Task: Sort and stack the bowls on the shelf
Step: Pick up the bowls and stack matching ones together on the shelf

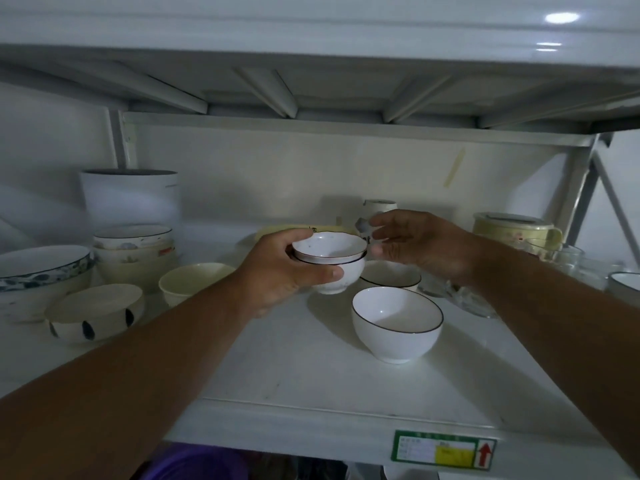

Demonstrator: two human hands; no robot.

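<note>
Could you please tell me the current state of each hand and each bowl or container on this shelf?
left hand: grips the nested bowls.
nested bowls: two stacked, upright, held above the shelf.
right hand: open, beside the nested bowls, holding nothing.
black-rimmed bowl: upright, empty, alone.
cream bowl: upright, empty.
dash-patterned bowl: upright.
bowl stack: several nested, far left.
yellow pot: lid on.

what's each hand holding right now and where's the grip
The left hand grips two nested white bowls, thumb on the side, fingers at the far rim. The right hand holds nothing.
</note>
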